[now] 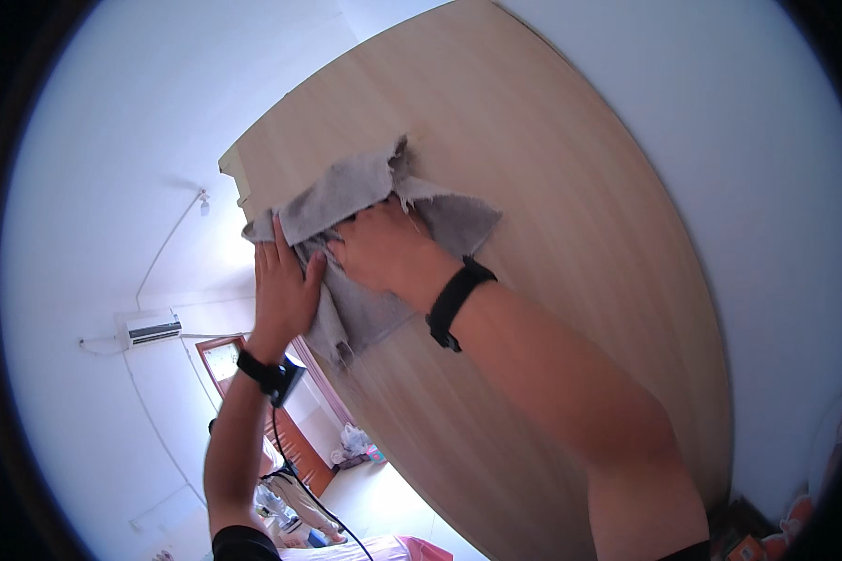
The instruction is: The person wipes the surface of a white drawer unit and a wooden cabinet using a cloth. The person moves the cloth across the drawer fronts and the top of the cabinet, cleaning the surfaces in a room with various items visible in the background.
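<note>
A grey cloth (346,196) with frayed edges lies bunched and folded against a broad, light wood-grain panel (552,234). My right hand (381,248) presses into the middle of the cloth, its fingers curled and partly hidden in the folds. At the panel's left edge is my left hand (285,292), fingers stretched upward over the cloth's left end and thumb apart. A black strap (458,304) circles my right wrist. Another black strap (269,377), with a small device and a cable, is on my left wrist.
A white wall (664,103) runs along the panel's right side. An air conditioner (152,328) hangs on the far left wall. Lower left, a person in beige trousers (295,496) is near a reddish-brown door (299,449). Plastic bags (354,438) lie on the floor.
</note>
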`<move>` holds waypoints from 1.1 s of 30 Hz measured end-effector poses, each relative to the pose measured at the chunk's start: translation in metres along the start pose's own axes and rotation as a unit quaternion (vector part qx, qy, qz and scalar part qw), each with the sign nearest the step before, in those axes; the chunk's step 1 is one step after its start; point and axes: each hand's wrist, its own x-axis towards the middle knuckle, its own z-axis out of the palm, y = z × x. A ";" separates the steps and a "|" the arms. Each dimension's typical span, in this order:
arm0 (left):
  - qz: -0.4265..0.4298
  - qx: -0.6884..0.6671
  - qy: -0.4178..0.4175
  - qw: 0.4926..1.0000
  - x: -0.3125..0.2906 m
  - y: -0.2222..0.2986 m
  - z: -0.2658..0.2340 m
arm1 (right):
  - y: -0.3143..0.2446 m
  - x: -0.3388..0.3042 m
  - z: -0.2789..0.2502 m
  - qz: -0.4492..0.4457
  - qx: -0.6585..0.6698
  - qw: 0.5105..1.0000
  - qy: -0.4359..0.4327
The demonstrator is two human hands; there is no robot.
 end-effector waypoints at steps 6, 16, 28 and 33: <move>0.009 0.078 -0.021 0.997 0.060 -0.020 -0.007 | 0.010 0.036 -0.028 0.041 0.002 0.999 0.003; -0.095 0.053 -0.085 0.990 0.160 -0.023 -0.003 | 0.057 0.078 -0.043 0.050 -0.046 0.989 0.130; 0.111 0.011 -0.043 0.993 0.167 -0.011 0.039 | 0.128 0.000 -0.058 -0.017 -0.150 0.988 0.006; 0.143 0.028 -0.042 0.988 0.067 0.047 0.048 | 0.126 -0.107 -0.040 0.099 -0.138 0.981 0.091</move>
